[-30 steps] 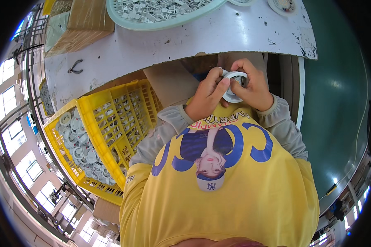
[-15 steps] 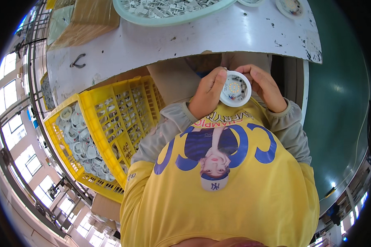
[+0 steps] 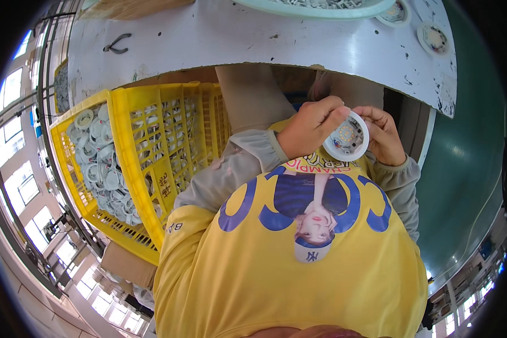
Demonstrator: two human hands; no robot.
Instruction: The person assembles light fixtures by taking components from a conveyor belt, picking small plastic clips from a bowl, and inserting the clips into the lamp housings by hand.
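Left hand (image 3: 312,128) is clamping a round white plastic housing (image 3: 347,136) before the yellow printed cloth shirt (image 3: 281,270), right hand (image 3: 384,138) is resting fingers at its right rim, pinch unclear, rim-only holding probably sparing the yellow-dotted circuit board (image 3: 345,133).

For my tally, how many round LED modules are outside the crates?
3: held module between left hand and right hand; on the tabletop at right, upper module and rightmost module. Others may be hidden.
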